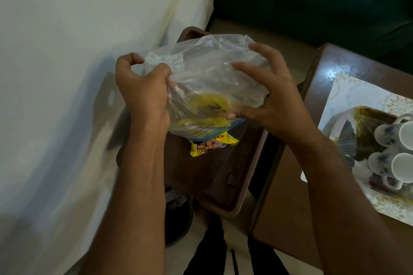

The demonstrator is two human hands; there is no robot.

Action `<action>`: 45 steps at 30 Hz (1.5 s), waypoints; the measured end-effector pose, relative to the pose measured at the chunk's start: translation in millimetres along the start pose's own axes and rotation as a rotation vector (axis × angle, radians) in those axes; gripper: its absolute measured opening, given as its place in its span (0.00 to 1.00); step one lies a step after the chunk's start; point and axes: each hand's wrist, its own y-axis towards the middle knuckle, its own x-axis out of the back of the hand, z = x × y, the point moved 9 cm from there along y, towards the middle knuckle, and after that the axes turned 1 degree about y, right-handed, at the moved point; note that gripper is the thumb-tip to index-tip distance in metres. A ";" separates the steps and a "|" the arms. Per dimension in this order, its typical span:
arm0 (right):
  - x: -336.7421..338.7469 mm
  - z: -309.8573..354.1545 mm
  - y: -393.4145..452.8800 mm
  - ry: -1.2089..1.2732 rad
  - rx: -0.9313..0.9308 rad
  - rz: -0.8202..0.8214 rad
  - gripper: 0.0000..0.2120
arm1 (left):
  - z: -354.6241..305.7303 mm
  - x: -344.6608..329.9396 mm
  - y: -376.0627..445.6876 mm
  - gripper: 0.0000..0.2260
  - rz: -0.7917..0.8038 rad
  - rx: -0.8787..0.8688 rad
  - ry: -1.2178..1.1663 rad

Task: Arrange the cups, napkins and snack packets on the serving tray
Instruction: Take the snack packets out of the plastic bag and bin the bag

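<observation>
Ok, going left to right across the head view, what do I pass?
White wall → left hand → clear plastic bag → right hand → patterned tray → white cups.

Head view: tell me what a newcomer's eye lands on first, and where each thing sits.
The clear plastic bag at centre frame draws the eye first, held up between the left hand and right hand, with a yellow snack packet showing through and poking out below. Under it sits a brown tray. At the right edge, white cups lie on their sides on a patterned tray.
</observation>
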 end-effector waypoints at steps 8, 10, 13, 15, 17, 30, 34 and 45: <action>15.5 -3.6 10.2 -0.272 0.014 -0.232 0.25 | -51.8 -28.0 -18.7 0.21 0.193 -0.304 0.070; 23.4 -2.8 11.0 -0.263 0.011 -0.310 0.20 | -50.1 -36.9 -21.8 0.33 0.353 -0.376 0.236; 36.0 -0.8 13.0 -0.264 0.008 -0.392 0.16 | -40.8 -45.1 -26.5 0.43 0.504 -0.447 0.532; 41.2 2.6 16.3 -0.275 0.013 -0.415 0.15 | -41.7 -44.5 -26.7 0.46 0.467 -0.502 0.660; 44.7 6.9 18.6 -0.293 0.022 -0.438 0.14 | -47.9 -43.9 -26.0 0.46 0.400 -0.568 0.726; 39.8 22.8 16.4 -0.640 -0.116 -0.294 0.19 | -83.6 -40.2 -59.0 0.04 0.051 -0.833 0.853; 47.8 30.1 11.5 -0.532 -0.136 -0.401 0.16 | -89.6 -45.6 -87.9 0.04 0.019 -1.037 0.849; 35.9 0.5 -10.5 0.385 -0.385 -0.573 0.20 | -26.5 -50.5 -140.1 0.18 0.146 -0.652 0.705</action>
